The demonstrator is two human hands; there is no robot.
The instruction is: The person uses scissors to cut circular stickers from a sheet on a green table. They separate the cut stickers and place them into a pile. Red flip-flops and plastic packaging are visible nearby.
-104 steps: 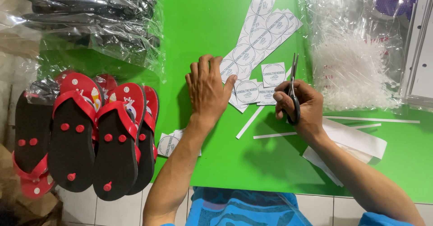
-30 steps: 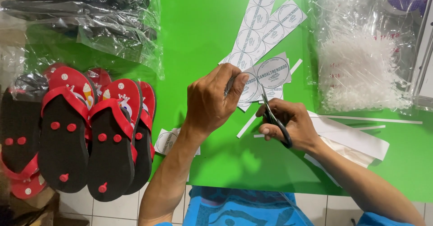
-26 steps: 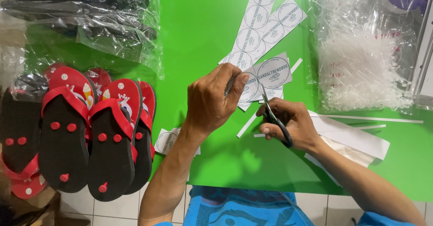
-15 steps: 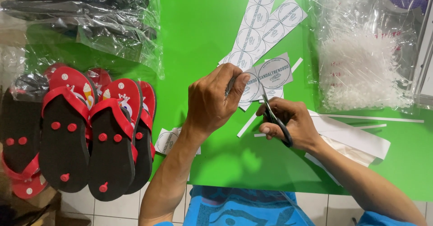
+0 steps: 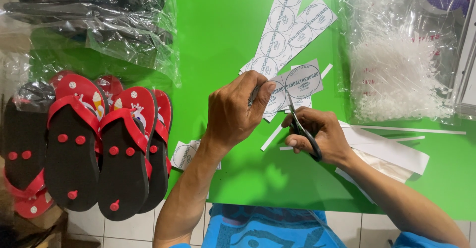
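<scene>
Green table (image 5: 218, 40); red-and-black sandals (image 5: 99, 144) at 9 o'clock, bagged plastic ties (image 5: 396, 74) at 2. Uncut label strips (image 5: 287, 25) at 12 remain; a few cut labels (image 5: 186, 155) lie at 7, so cutting looks partly done. Left hand (image 5: 233, 111) pinches a label strip (image 5: 297, 84) at center. Right hand (image 5: 317, 134) is closed around scissors (image 5: 297, 124), blades in the strip.

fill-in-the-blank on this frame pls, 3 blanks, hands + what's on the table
1. The right hand cuts with a pair of ____.
2. The left hand pinches a strip of round ____ stickers.
3. The table under the sticker strips is bright ____.

Missing words: scissors; white; green
</scene>
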